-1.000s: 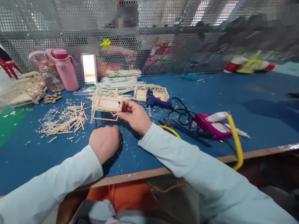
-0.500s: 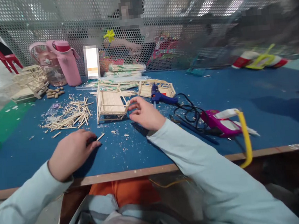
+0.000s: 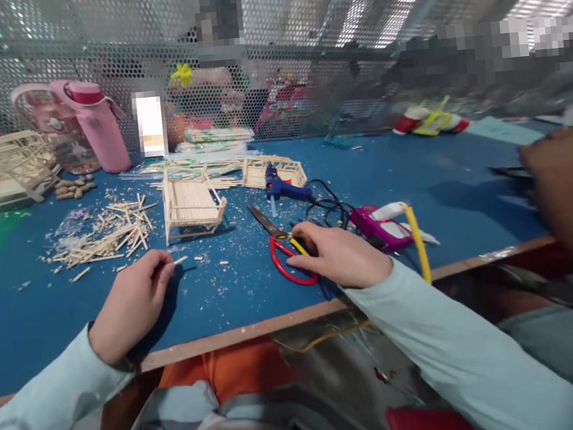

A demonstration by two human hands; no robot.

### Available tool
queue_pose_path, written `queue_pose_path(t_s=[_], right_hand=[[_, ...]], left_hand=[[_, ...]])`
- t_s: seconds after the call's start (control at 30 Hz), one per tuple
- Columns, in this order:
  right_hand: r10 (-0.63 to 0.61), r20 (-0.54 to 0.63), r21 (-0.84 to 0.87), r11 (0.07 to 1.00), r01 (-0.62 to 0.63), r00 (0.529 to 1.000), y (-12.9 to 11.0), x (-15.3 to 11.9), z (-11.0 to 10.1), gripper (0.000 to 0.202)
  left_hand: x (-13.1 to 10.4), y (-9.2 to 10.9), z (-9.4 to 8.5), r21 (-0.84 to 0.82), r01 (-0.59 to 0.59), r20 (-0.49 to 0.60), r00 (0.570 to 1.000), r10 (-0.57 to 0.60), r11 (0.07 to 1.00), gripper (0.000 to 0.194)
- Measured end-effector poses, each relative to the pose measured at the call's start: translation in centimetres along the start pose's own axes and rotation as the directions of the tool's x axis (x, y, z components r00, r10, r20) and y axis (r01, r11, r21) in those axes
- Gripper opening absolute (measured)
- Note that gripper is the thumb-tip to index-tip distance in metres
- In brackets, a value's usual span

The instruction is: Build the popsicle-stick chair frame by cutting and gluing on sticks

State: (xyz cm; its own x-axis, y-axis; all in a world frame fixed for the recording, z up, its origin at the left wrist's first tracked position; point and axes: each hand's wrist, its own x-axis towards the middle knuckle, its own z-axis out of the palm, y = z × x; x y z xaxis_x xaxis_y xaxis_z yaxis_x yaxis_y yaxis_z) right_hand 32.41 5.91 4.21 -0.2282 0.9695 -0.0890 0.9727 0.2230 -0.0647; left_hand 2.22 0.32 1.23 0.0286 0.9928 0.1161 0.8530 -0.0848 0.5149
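Note:
My left hand (image 3: pixel 136 298) pinches a short wooden stick (image 3: pixel 181 260) between thumb and fingers, just above the blue tabletop. My right hand (image 3: pixel 343 253) is closed on the scissors (image 3: pixel 283 259) by their red and yellow handles, the dark blades pointing away to the left. Between and beyond the hands stands a small model bed-like frame of sticks (image 3: pixel 193 206). Loose cut sticks (image 3: pixel 122 229) lie heaped to its left. A blue glue gun (image 3: pixel 284 187) rests against another stick frame (image 3: pixel 250 174) behind the scissors.
A magenta tool with a yellow strap (image 3: pixel 382 226) and black cable lie right of my right hand. A pink bottle (image 3: pixel 101 127), a clear jug (image 3: pixel 69 140) and peanuts (image 3: pixel 76 187) stand at back left. Another person's arm (image 3: pixel 570 197) reaches in at right.
My right hand has left the stick frame, come back toward the table edge and taken hold of the scissors. My left hand has lifted the short stick. The view has turned right.

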Motion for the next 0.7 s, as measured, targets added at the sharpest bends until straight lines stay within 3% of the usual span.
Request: queue_pose_path(t_s=[0.17,0.37,0.5,0.63,0.7], right_hand=[[0.039,0.051,-0.034,0.999,-0.037,0.998,-0.7,0.7,-0.5,0.044],[0.0,0.04,0.041,0.999,-0.001,0.999,-0.3,-0.2,-1.0,0.026],[0.019,0.001,0.037,0.999,-0.019,1.0,-1.5,-0.5,-0.7,0.031],[-0.133,-0.024,0.201,0.97,0.135,0.991,-2.0,-0.8,-1.2,0.032],[-0.105,-0.071,0.165,0.98,0.116,0.992,-1.2,-0.9,-1.1,0.03]], left_hand=[[0.3,0.9,0.4,-0.22,0.036,-0.009,0.999,-0.039,0.975,0.035],[0.2,0.5,0.8,-0.388,0.098,0.048,0.995,-0.087,0.916,0.038],[0.2,0.9,0.8,-0.311,0.049,0.003,0.999,-0.051,0.949,0.029],[0.1,1.0,0.7,-0.269,0.01,-0.032,0.999,-0.02,0.963,0.028],[0.0,0.9,0.6,-0.263,0.023,-0.038,0.999,-0.034,0.964,0.029]])
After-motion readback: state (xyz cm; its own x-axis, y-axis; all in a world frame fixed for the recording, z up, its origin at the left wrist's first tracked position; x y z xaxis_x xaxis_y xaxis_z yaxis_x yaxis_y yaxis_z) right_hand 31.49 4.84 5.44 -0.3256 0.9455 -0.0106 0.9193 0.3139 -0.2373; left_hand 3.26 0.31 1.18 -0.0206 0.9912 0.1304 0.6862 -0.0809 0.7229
